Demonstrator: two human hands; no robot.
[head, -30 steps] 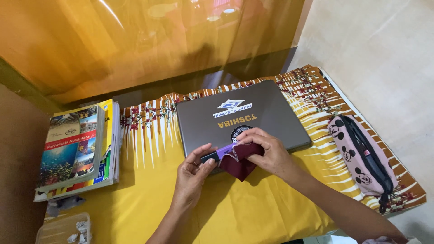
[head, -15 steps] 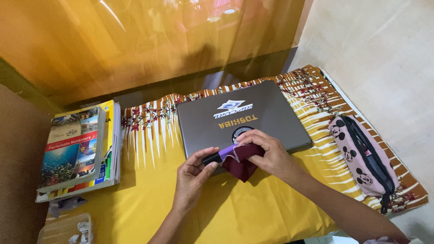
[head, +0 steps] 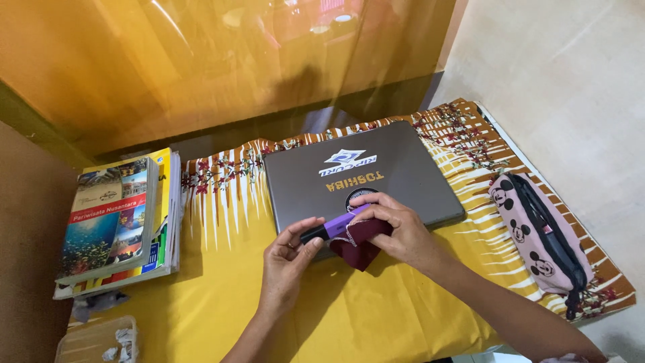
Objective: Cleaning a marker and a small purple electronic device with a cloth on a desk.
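My left hand (head: 285, 261) pinches the dark end of a purple marker (head: 334, 226) between thumb and fingers. My right hand (head: 396, 225) grips a maroon cloth (head: 356, 243) that is wrapped round the marker's other end. Both hands hover over the front edge of a closed grey laptop (head: 356, 173) with stickers on its lid. The laptop lies on a yellow patterned tablecloth (head: 222, 228).
A stack of books (head: 114, 218) lies at the left. A pink pencil case (head: 541, 235) with cartoon mouse faces rests at the right edge. A clear plastic container (head: 94, 339) with crumpled paper sits at the bottom left. An orange curtain (head: 201, 60) hangs behind.
My right hand has slid the cloth along the marker toward the right, so more of the purple barrel shows. My left hand has stayed in place.
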